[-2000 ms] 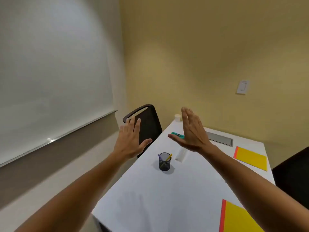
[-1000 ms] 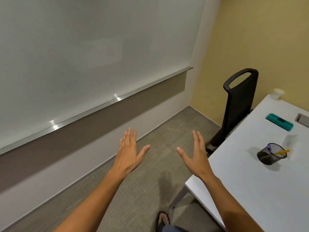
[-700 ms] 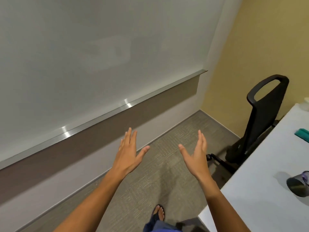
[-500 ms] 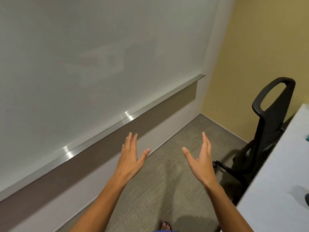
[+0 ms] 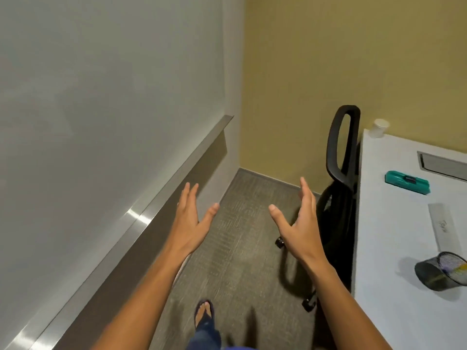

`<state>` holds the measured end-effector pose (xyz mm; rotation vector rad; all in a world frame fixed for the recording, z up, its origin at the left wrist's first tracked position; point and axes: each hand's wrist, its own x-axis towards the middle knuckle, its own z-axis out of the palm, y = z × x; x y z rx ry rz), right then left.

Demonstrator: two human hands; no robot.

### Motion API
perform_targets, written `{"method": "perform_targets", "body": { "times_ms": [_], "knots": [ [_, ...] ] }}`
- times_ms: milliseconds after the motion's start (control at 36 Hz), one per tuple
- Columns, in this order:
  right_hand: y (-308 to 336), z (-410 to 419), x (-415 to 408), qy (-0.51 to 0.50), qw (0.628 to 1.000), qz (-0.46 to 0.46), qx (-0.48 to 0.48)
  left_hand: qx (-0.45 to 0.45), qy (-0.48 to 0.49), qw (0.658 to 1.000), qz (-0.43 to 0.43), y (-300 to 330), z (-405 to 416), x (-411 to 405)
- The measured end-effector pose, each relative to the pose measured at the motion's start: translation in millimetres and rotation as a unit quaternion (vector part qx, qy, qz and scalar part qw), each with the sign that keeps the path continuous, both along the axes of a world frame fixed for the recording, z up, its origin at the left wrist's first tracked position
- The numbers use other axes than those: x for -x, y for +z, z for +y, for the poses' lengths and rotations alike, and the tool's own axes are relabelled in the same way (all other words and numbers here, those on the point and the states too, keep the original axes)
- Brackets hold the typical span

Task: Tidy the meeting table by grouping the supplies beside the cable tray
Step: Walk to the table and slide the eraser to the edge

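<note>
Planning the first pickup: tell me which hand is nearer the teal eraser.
Right. The right hand hovers over the floor just off the table's edge, with the teal eraser to its right. The left hand is farther left, near the wall.

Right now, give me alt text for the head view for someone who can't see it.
Both hands, left hand and right hand, are raised open and empty over the carpet beside a white table. On it lie a teal eraser, a clear ruler and a mesh pen cup, near the cable tray. A black chair stands at its edge.

Yellow wall (image 5: 328, 59), grey carpet (image 5: 240, 248), black chair (image 5: 340, 198)
</note>
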<state>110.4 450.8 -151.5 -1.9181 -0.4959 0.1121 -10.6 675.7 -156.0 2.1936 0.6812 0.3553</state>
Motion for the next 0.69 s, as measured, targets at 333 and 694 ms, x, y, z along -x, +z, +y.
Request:
{"method": "perform_targets", "body": {
  "times_ms": [333,694],
  "knots": [
    [33,48,-74,-0.187,0.981,-0.036,-0.043,0.016,-0.190,0.981,-0.028,21,68,-172],
    [32,0,-173,-0.365,0.929,-0.049,-0.035,0.028,-0.366,0.928,-0.067,21,15,-358]
  ]
}}
